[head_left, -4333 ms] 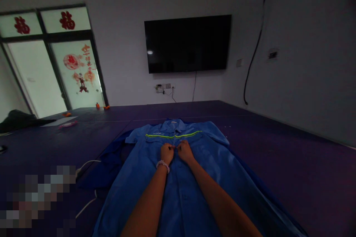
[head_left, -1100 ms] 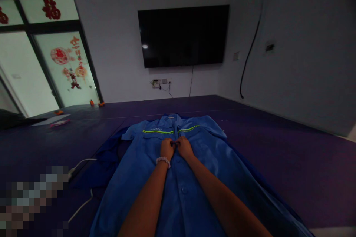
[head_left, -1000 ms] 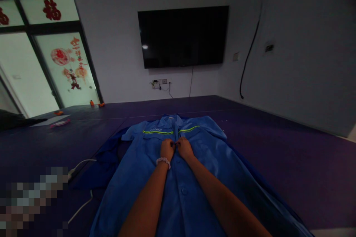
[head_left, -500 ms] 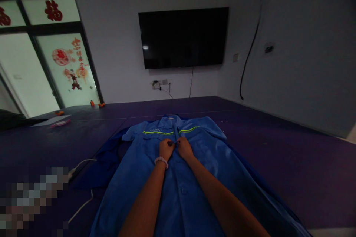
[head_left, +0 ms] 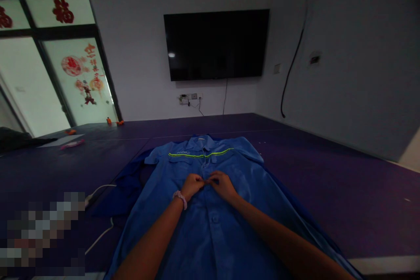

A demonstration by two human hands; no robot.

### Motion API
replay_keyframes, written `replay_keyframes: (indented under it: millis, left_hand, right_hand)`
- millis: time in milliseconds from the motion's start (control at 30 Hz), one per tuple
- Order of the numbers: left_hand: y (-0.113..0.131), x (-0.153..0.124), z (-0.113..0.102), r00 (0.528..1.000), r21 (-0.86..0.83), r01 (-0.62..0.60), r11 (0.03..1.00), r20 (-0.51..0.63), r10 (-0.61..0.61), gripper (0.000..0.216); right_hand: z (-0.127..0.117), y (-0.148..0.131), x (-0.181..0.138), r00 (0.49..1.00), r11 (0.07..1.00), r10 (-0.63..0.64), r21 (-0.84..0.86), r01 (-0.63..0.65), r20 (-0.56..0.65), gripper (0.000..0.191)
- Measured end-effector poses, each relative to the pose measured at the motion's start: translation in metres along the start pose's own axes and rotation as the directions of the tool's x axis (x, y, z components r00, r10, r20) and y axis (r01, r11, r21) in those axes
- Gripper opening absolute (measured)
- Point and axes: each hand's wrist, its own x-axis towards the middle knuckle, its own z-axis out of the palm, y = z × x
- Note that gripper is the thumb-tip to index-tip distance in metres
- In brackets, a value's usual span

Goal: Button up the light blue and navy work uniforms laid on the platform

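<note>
A blue work shirt with a yellow-green reflective stripe across the chest lies flat, front up, on a dark purple surface, collar away from me. My left hand, with a pale band on the wrist, and my right hand meet at the shirt's front placket, fingers pinched on the fabric at the middle. A button shows on the placket just below my hands. A darker blue garment sticks out from under the shirt on the left.
A white cable runs along the surface left of the shirt. Small pink and orange items lie far left by a glass door. A black wall screen hangs ahead. The surface's near edge shows at the lower right.
Both hands have moved down the placket toward me, away from the reflective stripe, and are still pinched together on the shirt front. The camera tilted slightly.
</note>
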Motion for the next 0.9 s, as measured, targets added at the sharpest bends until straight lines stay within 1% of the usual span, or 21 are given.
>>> replay_keyframes:
  millis: [100, 200, 300, 400, 533, 633, 700, 800, 900]
  left_hand:
    - [0.002, -0.011, -0.001, 0.998, -0.043, -0.015, 0.999, 0.06, 0.017, 0.032]
    - [0.003, -0.018, -0.001, 0.996, -0.113, -0.022, 0.993, 0.084, 0.031, 0.024]
    - [0.005, -0.021, -0.001, 0.998, -0.092, 0.003, 0.996, 0.066, 0.003, 0.012]
    - [0.009, -0.023, -0.001, 0.999, -0.053, 0.029, 0.998, 0.032, -0.027, 0.008]
    - [0.012, -0.027, -0.001, 0.997, -0.064, 0.075, 0.995, 0.033, -0.073, 0.015]
    - [0.012, -0.03, 0.0, 0.988, -0.115, 0.138, 0.984, 0.079, -0.129, 0.025]
    - [0.011, -0.031, 0.0, 0.981, -0.155, 0.172, 0.973, 0.111, -0.156, 0.028]
    - [0.012, -0.031, 0.001, 0.975, -0.199, 0.202, 0.959, 0.135, -0.177, 0.027]
    - [0.013, -0.031, 0.001, 0.971, -0.235, 0.222, 0.946, 0.146, -0.192, 0.021]
  right_hand:
    - [-0.009, -0.006, -0.01, 0.999, 1.0, 0.017, 0.022, -0.018, 0.037, 0.014]
    - [-0.014, -0.014, -0.016, 0.996, 0.998, 0.054, 0.027, -0.056, 0.072, 0.01]
    - [-0.017, -0.021, -0.018, 0.989, 0.996, 0.091, -0.029, -0.088, 0.114, 0.011]
    - [-0.017, -0.026, -0.019, 0.984, 0.992, 0.095, -0.1, -0.081, 0.152, 0.013]
    - [-0.017, -0.028, -0.021, 0.978, 0.973, 0.159, -0.189, -0.131, 0.137, 0.012]
    - [-0.015, -0.026, -0.021, 0.97, 0.961, 0.205, -0.217, -0.173, 0.134, 0.012]
    - [-0.014, -0.024, -0.021, 0.969, 0.964, 0.201, -0.207, -0.169, 0.146, 0.014]
    - [-0.014, -0.024, -0.022, 0.972, 0.969, 0.188, -0.188, -0.16, 0.143, 0.017]
    - [-0.014, -0.024, -0.023, 0.969, 0.965, 0.208, -0.187, -0.181, 0.133, 0.018]
